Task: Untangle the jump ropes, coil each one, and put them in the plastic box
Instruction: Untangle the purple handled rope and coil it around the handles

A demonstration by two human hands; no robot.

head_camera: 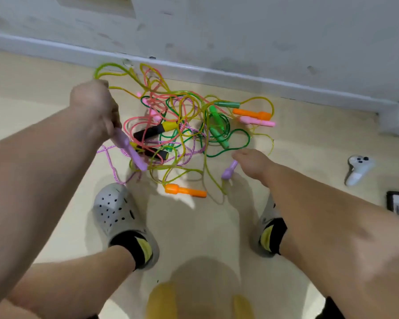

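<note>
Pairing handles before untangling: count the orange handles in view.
2. One orange handle lies at the tangle's right edge beside a pink handle; the second orange handle, nearest the feet. More may hide inside it.

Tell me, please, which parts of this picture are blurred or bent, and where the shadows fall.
In the head view, the left hand and the purple handle in its grip are smeared by motion; the rope tangle is sharper; the baseboard bows from the wide-angle lens; soft shadows lie around the nearer orange handle and beside the grey clog.
</note>
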